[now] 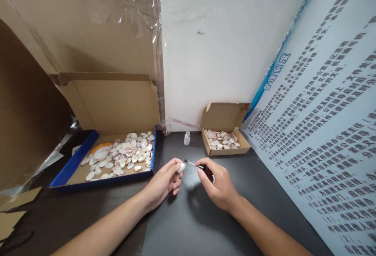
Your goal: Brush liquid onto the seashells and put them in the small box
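Observation:
My left hand pinches a small white seashell between thumb and fingers. Across from it, my right hand is closed on a black cap with a thin brush. The brush points left, its dark tip close to the shell; whether they touch I cannot tell. Behind the hands a small clear bottle with a pale label stands upright on the dark table.
On the left, an open blue-edged cardboard box holds many shells. A smaller open brown box with shells stands at the back right. Behind is a white wall; a printed poster lines the right side. Cardboard pieces lie far left.

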A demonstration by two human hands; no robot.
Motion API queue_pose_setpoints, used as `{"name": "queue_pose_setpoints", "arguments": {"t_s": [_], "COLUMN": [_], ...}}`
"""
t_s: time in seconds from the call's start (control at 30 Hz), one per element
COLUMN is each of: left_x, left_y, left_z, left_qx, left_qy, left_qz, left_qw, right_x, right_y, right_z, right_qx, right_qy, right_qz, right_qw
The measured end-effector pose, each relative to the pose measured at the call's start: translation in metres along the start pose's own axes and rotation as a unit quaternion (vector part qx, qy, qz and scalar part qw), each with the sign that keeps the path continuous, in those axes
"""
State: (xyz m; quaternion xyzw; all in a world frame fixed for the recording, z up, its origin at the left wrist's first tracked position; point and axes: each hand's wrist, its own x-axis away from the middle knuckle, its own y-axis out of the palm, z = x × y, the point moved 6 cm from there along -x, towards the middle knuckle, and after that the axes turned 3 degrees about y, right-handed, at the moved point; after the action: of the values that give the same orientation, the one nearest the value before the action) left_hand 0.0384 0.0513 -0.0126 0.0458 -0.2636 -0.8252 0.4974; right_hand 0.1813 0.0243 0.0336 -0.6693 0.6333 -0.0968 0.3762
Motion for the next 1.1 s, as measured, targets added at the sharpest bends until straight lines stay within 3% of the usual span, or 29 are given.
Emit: {"name": "queue_pose_setpoints", "arguments": {"t_s": [0.47,0.57,0.7,0.87,1.1], "left_x": [0.0008,0.0004,0.0006,-0.0001,-0.0008], "left_y": [0.0001,-0.0013,-0.0029,-0.0075,-0.0075], "left_z": [0.0012,0.0019,0.0025,0.0023,0.0023], "left_qx": [0.006,-0.005,-0.014,-0.011,-0.014], "left_qy": [0.001,0.007,0.010,0.016,0.016], "left_qz": [0.000,0.014,0.030,0.052,0.052], "left_qw": [1.000,1.000,0.999,0.998,0.998], "right_x": [-0.0002,0.0007,0.0014,0.0035,0.0038], "right_y": [0.0010,0.0042,0.0027,0.0097,0.0066], "right_z": [-0.0003,-0.0005,-0.0018,-0.0063,-0.0067], "right_qx": [0.025,0.032,0.019,0.032,0.035], "right_qy": [0.009,0.005,0.005,-0.007,-0.006], "right_qz": [-0.012,-0.034,-0.019,-0.060,-0.026], "right_qw": [1.000,0.999,1.000,0.998,0.999]}}
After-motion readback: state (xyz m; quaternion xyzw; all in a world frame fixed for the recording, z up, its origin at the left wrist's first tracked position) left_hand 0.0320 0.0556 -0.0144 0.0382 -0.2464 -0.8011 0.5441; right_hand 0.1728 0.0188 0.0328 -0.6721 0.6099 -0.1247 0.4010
